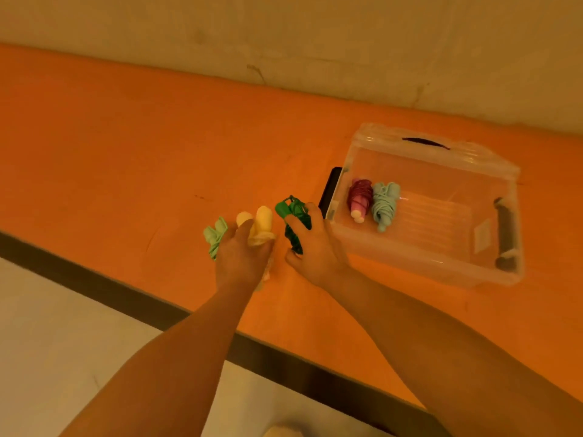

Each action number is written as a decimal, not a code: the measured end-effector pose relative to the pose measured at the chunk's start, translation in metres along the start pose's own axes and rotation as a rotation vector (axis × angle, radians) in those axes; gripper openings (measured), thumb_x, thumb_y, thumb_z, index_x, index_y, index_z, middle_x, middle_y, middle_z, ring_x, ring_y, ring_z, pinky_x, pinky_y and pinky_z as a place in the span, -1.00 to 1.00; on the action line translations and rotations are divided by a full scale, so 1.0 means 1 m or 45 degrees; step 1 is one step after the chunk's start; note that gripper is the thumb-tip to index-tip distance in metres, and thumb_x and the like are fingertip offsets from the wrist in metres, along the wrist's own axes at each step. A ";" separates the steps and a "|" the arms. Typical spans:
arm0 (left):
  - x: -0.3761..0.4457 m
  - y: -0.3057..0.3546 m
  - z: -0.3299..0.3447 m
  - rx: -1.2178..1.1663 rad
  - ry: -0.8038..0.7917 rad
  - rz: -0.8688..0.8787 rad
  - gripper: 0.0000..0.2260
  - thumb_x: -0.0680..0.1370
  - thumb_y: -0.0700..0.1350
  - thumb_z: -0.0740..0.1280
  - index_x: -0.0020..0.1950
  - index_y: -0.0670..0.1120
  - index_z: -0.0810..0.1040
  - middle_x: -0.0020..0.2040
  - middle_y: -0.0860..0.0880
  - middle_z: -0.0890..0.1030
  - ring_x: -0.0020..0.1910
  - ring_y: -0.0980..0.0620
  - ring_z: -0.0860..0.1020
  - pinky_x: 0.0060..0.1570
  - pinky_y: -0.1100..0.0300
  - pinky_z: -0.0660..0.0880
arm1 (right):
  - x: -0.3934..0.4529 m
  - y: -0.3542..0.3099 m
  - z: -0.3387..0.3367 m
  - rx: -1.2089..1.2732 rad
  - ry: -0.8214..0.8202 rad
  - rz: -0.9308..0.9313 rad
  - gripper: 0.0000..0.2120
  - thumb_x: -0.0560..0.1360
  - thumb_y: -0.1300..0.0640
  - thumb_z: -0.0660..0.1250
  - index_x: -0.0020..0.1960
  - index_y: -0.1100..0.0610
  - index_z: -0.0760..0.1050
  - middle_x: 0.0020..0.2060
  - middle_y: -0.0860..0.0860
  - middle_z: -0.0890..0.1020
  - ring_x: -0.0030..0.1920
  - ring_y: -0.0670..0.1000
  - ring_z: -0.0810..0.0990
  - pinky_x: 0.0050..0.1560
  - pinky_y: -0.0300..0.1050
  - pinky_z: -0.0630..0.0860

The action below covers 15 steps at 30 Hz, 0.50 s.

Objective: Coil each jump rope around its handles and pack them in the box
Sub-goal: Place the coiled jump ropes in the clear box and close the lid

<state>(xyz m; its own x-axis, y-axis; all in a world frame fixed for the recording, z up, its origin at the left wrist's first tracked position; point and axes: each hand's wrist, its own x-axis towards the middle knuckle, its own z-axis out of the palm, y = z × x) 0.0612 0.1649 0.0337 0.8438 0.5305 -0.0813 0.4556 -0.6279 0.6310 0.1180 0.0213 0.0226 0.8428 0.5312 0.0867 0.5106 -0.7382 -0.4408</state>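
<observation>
Two coiled ropes [373, 202] in box [419, 263]; right hand [315, 247] gripping green rope [293, 222]

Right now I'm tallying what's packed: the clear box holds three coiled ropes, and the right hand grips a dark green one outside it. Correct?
Not quite. The head view shows only two coiled ropes in the clear box: a pink rope and a light blue rope, side by side. The rest stands: the right hand grips the dark green rope outside the box.

Both forearms are bare to each hand, no sleeves or jewellery visible.
</observation>
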 end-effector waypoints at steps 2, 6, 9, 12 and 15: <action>0.011 0.022 -0.002 -0.004 -0.015 0.054 -0.46 0.48 0.02 0.43 0.40 -0.11 0.42 0.40 -0.22 0.38 0.39 -0.18 0.32 0.28 0.05 0.29 | 0.005 0.007 -0.018 0.025 0.054 0.016 -0.39 0.43 0.06 0.33 0.45 -0.02 0.27 0.44 0.16 0.16 0.20 0.28 0.39 -0.09 0.03 0.51; 0.029 0.065 0.002 -0.034 -0.026 0.189 -0.46 0.47 0.03 0.43 0.40 -0.11 0.42 0.39 -0.23 0.39 0.38 -0.19 0.34 0.28 0.04 0.31 | 0.007 0.033 -0.050 0.002 0.167 0.118 -0.37 0.42 0.06 0.33 0.46 -0.08 0.24 0.47 0.13 0.12 0.20 0.29 0.39 -0.10 0.08 0.54; 0.038 0.097 0.018 -0.068 -0.066 0.266 -0.47 0.47 0.00 0.44 0.39 -0.11 0.44 0.38 -0.23 0.41 0.35 -0.19 0.36 0.28 0.05 0.33 | 0.005 0.058 -0.068 -0.007 0.225 0.204 -0.50 0.49 0.00 0.30 0.41 -0.04 0.29 0.45 0.13 0.14 0.18 0.27 0.40 -0.13 0.10 0.54; 0.043 0.129 0.045 -0.107 -0.102 0.355 -0.49 0.45 -0.02 0.46 0.35 -0.14 0.47 0.29 -0.21 0.47 0.26 -0.19 0.44 0.18 0.08 0.39 | 0.002 0.085 -0.081 -0.019 0.272 0.282 -0.56 0.51 -0.01 0.29 0.38 -0.04 0.33 0.45 0.12 0.16 0.20 0.27 0.38 -0.10 0.08 0.53; 0.043 0.158 0.076 -0.159 -0.156 0.368 -0.50 0.46 -0.02 0.46 0.35 -0.13 0.47 0.26 -0.18 0.49 0.23 -0.15 0.46 0.12 0.15 0.37 | -0.004 0.113 -0.090 -0.043 0.235 0.367 -0.46 0.50 0.02 0.32 0.43 -0.07 0.24 0.49 0.11 0.07 0.25 0.25 0.34 -0.04 0.05 0.50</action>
<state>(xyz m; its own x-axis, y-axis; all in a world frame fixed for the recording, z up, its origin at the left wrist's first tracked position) 0.1914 0.0448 0.0713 0.9642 0.2637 0.0277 0.1606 -0.6638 0.7304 0.1876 -0.1012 0.0530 0.9683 0.2170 0.1241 0.2497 -0.8619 -0.4414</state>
